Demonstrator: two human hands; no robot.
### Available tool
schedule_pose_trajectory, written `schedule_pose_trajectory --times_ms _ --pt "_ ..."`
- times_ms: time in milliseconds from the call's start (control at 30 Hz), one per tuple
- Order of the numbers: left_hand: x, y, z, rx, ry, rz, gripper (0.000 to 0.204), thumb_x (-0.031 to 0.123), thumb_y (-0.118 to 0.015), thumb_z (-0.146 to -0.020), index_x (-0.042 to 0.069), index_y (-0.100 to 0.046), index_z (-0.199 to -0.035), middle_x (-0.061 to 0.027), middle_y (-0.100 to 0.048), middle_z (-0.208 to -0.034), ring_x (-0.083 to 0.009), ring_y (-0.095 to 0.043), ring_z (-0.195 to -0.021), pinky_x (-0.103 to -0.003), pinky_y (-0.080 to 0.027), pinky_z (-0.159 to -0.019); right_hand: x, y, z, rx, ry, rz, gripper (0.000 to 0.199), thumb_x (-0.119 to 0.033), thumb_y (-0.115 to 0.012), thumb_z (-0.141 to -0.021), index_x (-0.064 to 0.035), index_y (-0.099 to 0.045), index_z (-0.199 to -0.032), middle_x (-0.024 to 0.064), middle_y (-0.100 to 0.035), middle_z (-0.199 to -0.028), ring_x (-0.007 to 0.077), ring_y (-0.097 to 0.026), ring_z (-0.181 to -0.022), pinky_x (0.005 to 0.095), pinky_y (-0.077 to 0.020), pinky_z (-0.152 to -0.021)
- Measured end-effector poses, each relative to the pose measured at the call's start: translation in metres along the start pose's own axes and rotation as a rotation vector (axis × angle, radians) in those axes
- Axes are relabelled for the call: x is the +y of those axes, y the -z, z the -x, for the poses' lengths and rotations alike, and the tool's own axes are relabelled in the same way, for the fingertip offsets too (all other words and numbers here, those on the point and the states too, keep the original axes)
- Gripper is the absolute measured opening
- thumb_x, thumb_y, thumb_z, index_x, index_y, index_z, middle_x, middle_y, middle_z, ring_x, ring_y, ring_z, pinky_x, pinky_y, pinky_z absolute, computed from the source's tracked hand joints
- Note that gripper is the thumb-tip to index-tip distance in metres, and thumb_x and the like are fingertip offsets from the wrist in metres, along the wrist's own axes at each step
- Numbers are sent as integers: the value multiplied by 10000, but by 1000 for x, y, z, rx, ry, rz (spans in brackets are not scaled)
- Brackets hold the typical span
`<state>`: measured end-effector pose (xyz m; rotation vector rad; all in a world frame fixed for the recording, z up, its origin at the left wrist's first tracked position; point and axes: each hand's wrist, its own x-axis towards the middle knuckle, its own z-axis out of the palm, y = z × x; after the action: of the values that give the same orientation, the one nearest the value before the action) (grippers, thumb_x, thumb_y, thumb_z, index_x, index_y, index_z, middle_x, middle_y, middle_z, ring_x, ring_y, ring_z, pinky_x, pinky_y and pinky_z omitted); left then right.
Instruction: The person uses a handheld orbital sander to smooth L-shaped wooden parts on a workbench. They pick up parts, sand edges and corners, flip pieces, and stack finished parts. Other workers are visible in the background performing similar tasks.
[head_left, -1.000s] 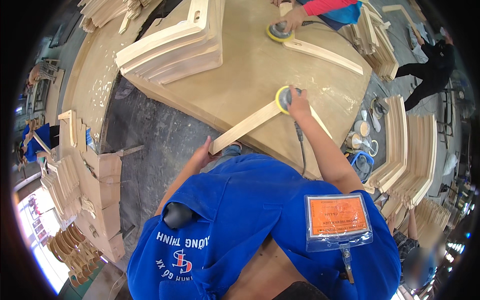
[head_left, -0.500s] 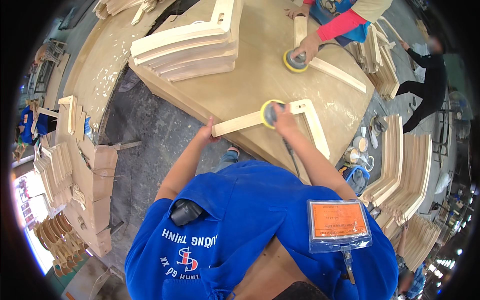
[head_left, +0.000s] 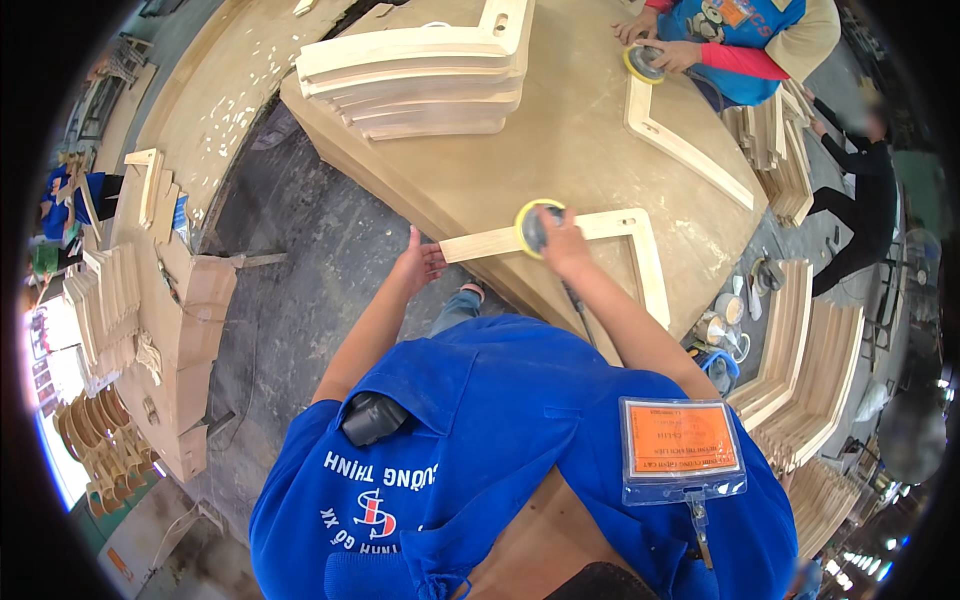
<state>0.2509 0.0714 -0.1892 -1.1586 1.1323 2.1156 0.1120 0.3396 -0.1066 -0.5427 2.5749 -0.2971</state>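
At the desk's near edge: a pale wooden frame [head_left: 600, 240] lies flat on the desk [head_left: 560, 130], one end jutting past the edge toward nine o'clock.
Right hand: the right hand [head_left: 562, 243] is closed over a round sander [head_left: 533, 227] with a yellow-rimmed pad, pressed onto the frame's near rail.
Left hand: the left hand [head_left: 420, 265] is half open, fingers spread, touching the jutting end of the frame at the sander's nine o'clock.
Twelve o'clock: a stack of curved wooden parts [head_left: 420, 75] rests on the desk.
One o'clock: another person's hands [head_left: 660, 52] hold a second sander [head_left: 643, 62] on another frame [head_left: 680, 140].
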Motion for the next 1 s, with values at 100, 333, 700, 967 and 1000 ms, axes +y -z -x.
schedule_pose_trajectory --times_ms 100,333,700,967,1000 --pt "5 2 0 12 18 -40 976 803 -112 -817 16 -546 -1199 -79 -625 -1018 -200 -528 -920 -335 -401 -788 -48 -10 6 -115 182 3 674 -77 -585 -794 -309 -356 -1384 249 -289 -1383 437 -523 -1083 436 -482 -902" --pt "13 9 0 -47 76 -21 1129 896 -36 -697 25 -551 -1198 -77 -584 -1124 -228 -505 -1002 -376 -387 -864 -108 -16 3 -219 411 70 604 -95 -521 -840 -359 -396 -1370 212 -298 -1386 420 -544 -1027 436 -494 -875" --pt "14 6 -9 -10 86 -172 901 785 -223 -817 1 -537 -1128 -98 -586 -1056 -267 -504 -1081 -398 -381 -923 -60 -11 4 -81 272 -34 620 -70 -547 -824 -348 -415 -1362 195 -310 -1392 374 -563 -1047 410 -502 -876" --pt "7 -12 -29 78 -45 -520 481 449 -603 -877 92 -540 -1194 -44 -611 -1004 -190 -592 -902 -335 -461 -750 111 38 -3 138 -381 -173 656 -49 -514 -823 -297 -320 -1398 241 -304 -1354 420 -565 -1060 429 -502 -879" --pt "7 -16 -29 96 -44 -564 481 452 -602 -876 95 -541 -1193 -38 -609 -997 -184 -593 -897 -329 -460 -740 132 43 4 185 -428 -205 682 -58 -547 -802 -300 -316 -1396 249 -313 -1332 419 -577 -1028 429 -504 -872"
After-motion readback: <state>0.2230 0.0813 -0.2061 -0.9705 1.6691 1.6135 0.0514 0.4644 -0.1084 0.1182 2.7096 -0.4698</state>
